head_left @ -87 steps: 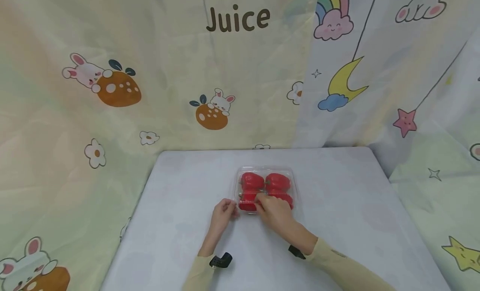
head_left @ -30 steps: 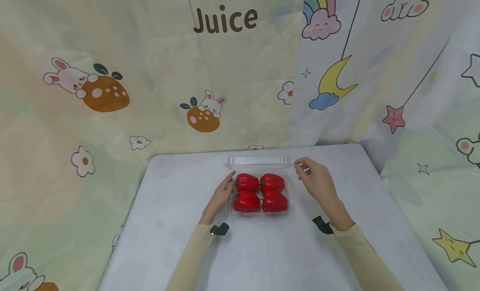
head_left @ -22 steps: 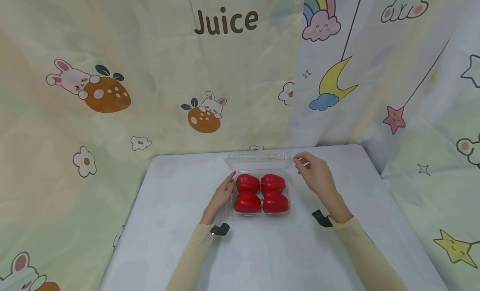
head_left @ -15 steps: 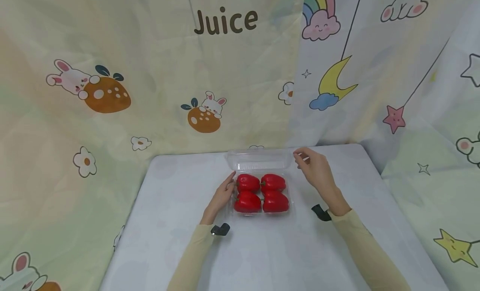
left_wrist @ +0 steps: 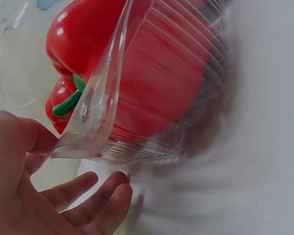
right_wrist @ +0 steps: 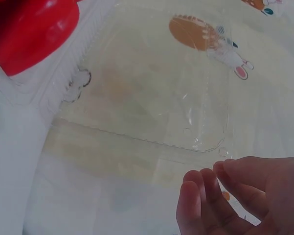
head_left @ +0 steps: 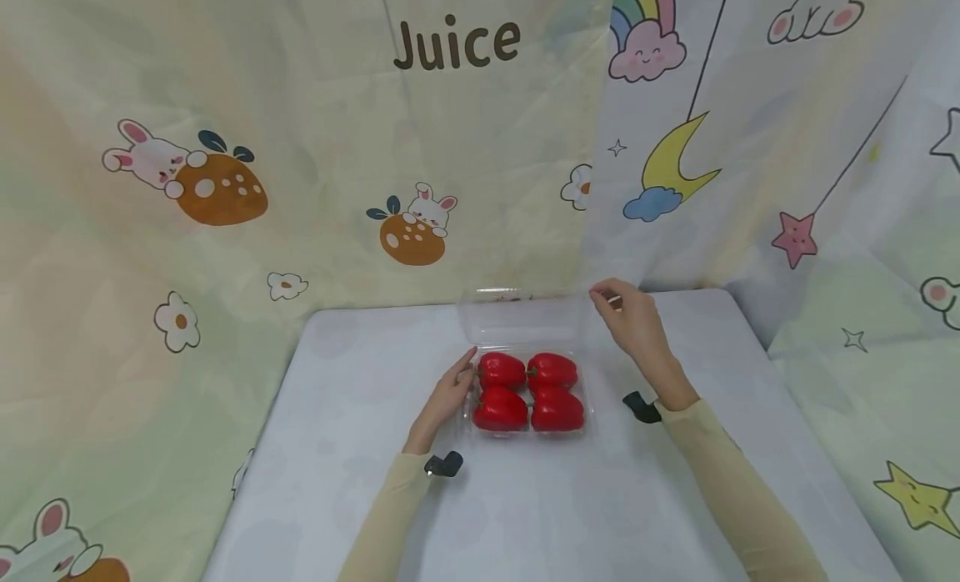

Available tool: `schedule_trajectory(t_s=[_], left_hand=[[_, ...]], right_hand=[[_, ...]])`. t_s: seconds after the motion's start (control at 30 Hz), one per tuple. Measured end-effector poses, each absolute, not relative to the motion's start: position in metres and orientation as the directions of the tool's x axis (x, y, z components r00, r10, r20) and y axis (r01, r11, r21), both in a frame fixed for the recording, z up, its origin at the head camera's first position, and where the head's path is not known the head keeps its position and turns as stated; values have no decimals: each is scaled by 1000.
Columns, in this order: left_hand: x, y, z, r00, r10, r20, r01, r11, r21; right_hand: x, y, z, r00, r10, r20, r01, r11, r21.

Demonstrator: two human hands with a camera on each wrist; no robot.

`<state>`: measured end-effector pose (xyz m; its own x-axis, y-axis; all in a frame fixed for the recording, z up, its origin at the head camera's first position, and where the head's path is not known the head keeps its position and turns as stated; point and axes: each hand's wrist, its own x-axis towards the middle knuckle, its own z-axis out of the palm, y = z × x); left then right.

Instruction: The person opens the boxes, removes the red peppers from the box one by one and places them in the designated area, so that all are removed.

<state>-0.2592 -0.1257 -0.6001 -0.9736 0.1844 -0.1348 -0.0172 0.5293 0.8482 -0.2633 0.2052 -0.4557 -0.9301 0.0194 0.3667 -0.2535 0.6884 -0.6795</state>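
Note:
Several red bell peppers (head_left: 557, 409) sit in two rows in a clear plastic clamshell container (head_left: 589, 398) on the white table. Its transparent lid (head_left: 521, 317) is swung up at the far side. My left hand (head_left: 448, 392) is at the container's left side; close up, its thumb and index finger pinch the rim (left_wrist: 99, 128) at a corner, the other fingers spread below. To the right of the lid, my right hand (head_left: 630, 319) has thumb and index fingertips together at the lid's corner, also seen on the right hand (right_wrist: 244, 196) in the right wrist view.
The white table (head_left: 337, 482) ends at a back edge just behind the lid. A cartoon-printed cloth (head_left: 337, 132) hangs behind and at both sides. Dark wrist cameras (head_left: 444, 464) sit by both cuffs.
The lid lay over the peppers at first, the right hand at its front. It has since swung up and back with that hand. The left hand moved from the front corner farther along the left side.

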Motion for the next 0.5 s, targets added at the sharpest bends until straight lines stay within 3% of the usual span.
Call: schedule_trajectory(t_s=[0.5], left_hand=[[-240,-125,-604,-970,197,-141,-7,557,831]], right_hand=[[-304,211,-483,-949,17,316,-245,596,-764]])
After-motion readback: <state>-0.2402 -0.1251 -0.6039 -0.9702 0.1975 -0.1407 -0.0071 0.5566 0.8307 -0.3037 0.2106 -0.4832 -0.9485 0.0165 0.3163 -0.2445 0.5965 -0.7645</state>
